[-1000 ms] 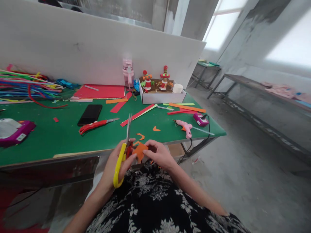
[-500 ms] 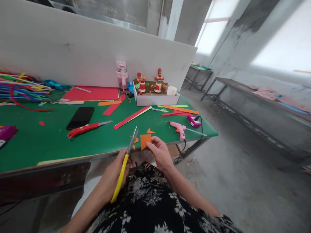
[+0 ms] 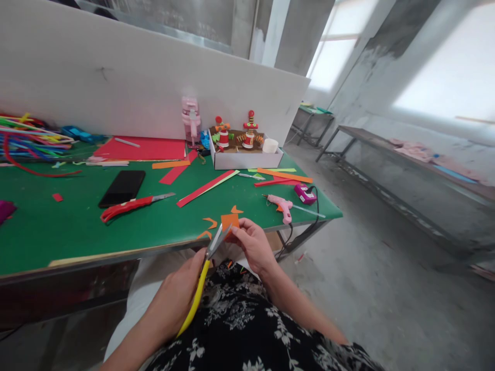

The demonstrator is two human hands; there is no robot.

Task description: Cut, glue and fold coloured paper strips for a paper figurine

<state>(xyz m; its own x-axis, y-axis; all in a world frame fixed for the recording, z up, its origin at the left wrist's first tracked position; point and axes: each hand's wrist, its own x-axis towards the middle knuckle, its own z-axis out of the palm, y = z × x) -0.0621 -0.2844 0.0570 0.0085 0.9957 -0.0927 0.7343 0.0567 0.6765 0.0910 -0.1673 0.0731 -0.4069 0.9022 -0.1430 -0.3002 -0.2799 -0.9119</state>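
My left hand (image 3: 186, 281) is closed round yellow-handled scissors (image 3: 199, 291), whose parted blades point up and away from me. Between thumb and fingers, my right hand (image 3: 253, 245) pinches a small square of orange paper (image 3: 230, 221). The blades overlap the lower left part of the square; whether they touch it I cannot tell. On the table edge just beyond lie cut orange paper scraps (image 3: 211, 222), some V-shaped.
The green table (image 3: 127, 234) bears a red utility knife (image 3: 131, 206), a black phone (image 3: 122, 188), paper strips (image 3: 209, 188) and a pink glue gun (image 3: 280, 203). Behind stand a white box (image 3: 247, 161) with small figures and a white board (image 3: 135, 87). Pipe cleaners (image 3: 31, 141) lie left.
The scissors' blades have opened and moved right, against the orange square. My right hand stays nearly in place. The view has shifted slightly.
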